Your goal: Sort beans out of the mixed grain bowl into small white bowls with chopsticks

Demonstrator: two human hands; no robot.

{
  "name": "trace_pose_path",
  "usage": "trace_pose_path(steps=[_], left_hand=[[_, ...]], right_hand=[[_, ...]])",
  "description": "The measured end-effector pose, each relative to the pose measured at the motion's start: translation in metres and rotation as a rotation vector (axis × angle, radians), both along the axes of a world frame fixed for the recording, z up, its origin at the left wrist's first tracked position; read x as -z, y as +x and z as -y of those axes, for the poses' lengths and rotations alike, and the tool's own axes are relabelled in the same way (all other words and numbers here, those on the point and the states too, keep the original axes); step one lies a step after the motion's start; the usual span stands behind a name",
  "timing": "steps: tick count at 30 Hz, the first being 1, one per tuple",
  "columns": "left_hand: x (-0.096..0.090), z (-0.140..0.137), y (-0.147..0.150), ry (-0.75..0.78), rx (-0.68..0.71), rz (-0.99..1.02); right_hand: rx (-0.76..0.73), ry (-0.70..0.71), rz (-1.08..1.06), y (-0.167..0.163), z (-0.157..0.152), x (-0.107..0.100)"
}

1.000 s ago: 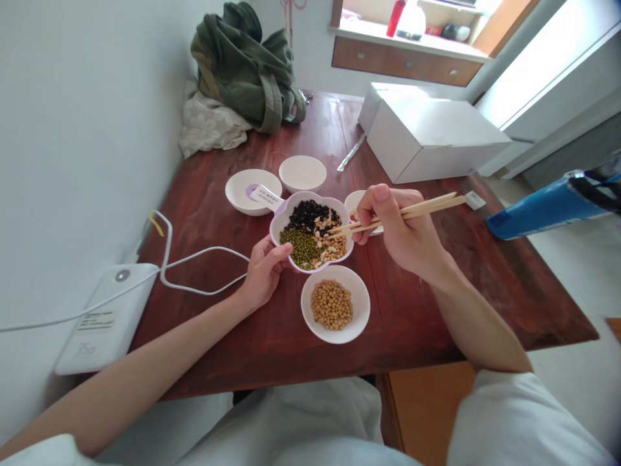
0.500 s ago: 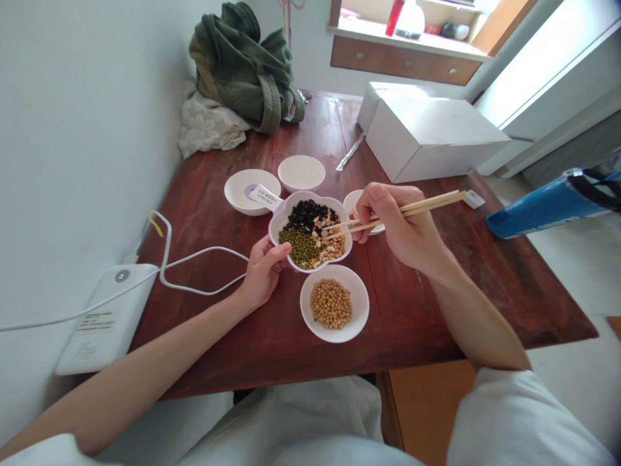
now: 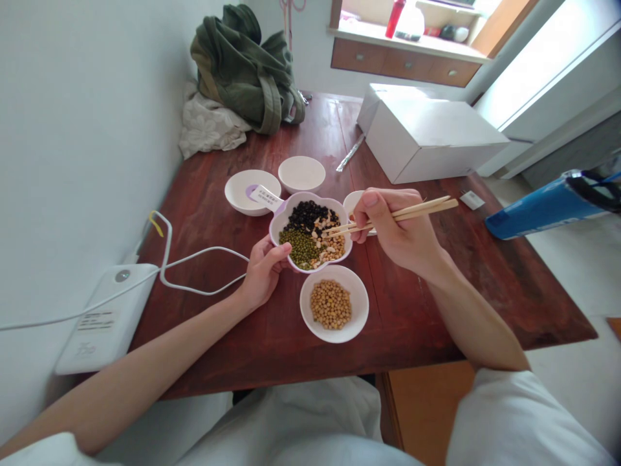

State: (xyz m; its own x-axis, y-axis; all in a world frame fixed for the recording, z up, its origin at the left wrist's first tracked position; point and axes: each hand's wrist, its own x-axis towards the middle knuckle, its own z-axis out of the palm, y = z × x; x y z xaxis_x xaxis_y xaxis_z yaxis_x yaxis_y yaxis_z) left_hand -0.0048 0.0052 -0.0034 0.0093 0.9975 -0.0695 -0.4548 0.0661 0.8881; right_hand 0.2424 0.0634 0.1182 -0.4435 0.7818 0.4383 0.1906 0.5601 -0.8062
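On my head feed, the left hand was gripping a white flower-shaped bowl with a pale purple rim by its near-left edge: thumb over the rim, other fingers mostly hidden. Couldn't tell whether that bowl was lifted or resting on the dark red-brown wooden table. Its flat white handle with a printed label pointed far-left, overlapping a round white bowl in my view. A second round white bowl stood just beside that one.

Contents of the flower bowl as I read them: shiny black beans on the far side, small green beans near-left, yellow beans near-right, pale broken pieces around the middle and along the near edge.

Right hand was closed around a pair of light wooden chopsticks, back ends out to the right. Tips were down among the pale pieces; I couldn't tell whether they pinched anything.

Closest to the person I had a white round bowl of tan beans, just on the near side of the flower bowl. A small white dish was partly blocked by the right hand. Farther back sat a large white box.
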Motion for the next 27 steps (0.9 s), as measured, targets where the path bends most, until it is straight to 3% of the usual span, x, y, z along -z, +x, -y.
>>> trace_pose_path(steps=[7, 13, 17, 20, 24, 27], left_hand=[[-0.003, 0.000, 0.001, -0.024, -0.008, 0.012], [-0.004, 0.000, 0.001, -0.032, -0.017, 0.022], [-0.002, 0.000, 0.001, -0.022, -0.003, 0.029], [-0.002, -0.001, 0.001, -0.025, -0.009, 0.029], [-0.002, -0.001, 0.001, -0.029, -0.015, 0.032], [-0.003, -0.001, 0.001, -0.024, -0.011, 0.029]], right_hand=[[0.095, 0.037, -0.103, 0.011, 0.005, -0.019], [0.430, 0.068, -0.155, 0.055, -0.019, -0.036], [0.332, 0.040, -0.177, 0.067, -0.037, -0.034], [0.251, -0.007, -0.205, 0.056, -0.022, -0.036], [0.130, 0.048, -0.191, 0.032, 0.008, -0.037], [0.027, 0.050, -0.122, 0.019, 0.009, -0.027]])
